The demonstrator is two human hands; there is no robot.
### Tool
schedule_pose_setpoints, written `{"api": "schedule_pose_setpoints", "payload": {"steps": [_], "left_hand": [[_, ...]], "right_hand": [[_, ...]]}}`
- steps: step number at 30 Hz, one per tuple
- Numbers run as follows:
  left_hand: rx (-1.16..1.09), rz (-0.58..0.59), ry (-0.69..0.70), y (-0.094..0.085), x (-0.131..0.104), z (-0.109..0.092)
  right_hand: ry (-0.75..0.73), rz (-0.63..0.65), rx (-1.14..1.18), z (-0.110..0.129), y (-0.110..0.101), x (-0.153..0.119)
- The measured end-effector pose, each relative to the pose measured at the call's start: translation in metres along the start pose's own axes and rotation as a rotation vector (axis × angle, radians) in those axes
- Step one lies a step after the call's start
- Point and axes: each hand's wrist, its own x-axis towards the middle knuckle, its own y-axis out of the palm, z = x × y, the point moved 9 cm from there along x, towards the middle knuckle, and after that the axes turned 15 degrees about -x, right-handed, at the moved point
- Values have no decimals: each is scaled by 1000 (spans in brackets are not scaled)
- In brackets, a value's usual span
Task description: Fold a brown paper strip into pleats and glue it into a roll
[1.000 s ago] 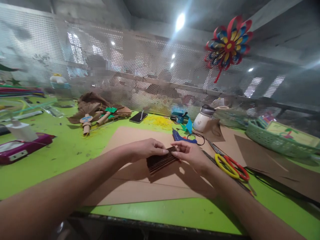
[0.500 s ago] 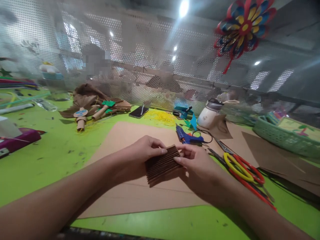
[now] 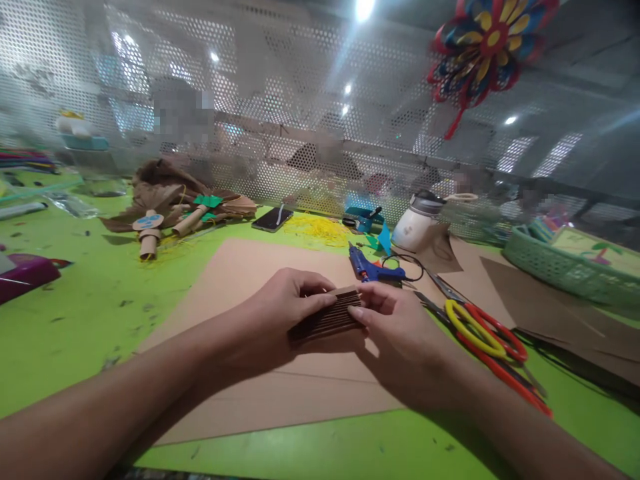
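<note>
A stack of accordion-folded brown paper [image 3: 327,319] is held between my two hands, above a large sheet of brown paper [image 3: 240,407]. My left hand [image 3: 295,303] grips its left end, thumb on top and fingers behind. At the right end, my right hand [image 3: 393,317] pinches the folds with its thumb in front; the fingertips behind are partly hidden. Beyond my right hand lies a blue glue gun [image 3: 373,265] with a black cord. Scissors with yellow and red handles [image 3: 475,327] rest just to the right of that hand.
Brown paper figures [image 3: 150,230] lie at the left back, near a phone [image 3: 273,219] and yellow shredded strands [image 3: 320,230]. A white jar [image 3: 417,223] and a green basket [image 3: 565,267] stand at the right. A purple object [image 3: 30,273] sits at the left edge.
The folded paper has been squeezed narrower and tilted flatter, its pleats closer together. Both hands stay on it. The camera view has shifted slightly.
</note>
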Motion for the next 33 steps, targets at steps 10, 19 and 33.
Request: {"api": "schedule_pose_setpoints", "payload": {"steps": [10,19,33], "left_hand": [[-154,33,-85,3,-4,-1],[-343,97,-160,13,-9,11],[-232,239,-183,20,-13,5]], "right_hand": [[-60,-73,-1,7,-12,3],[-34,-72,-38,5,-12,2],[-111,-302,-144,16,-37,1]]}}
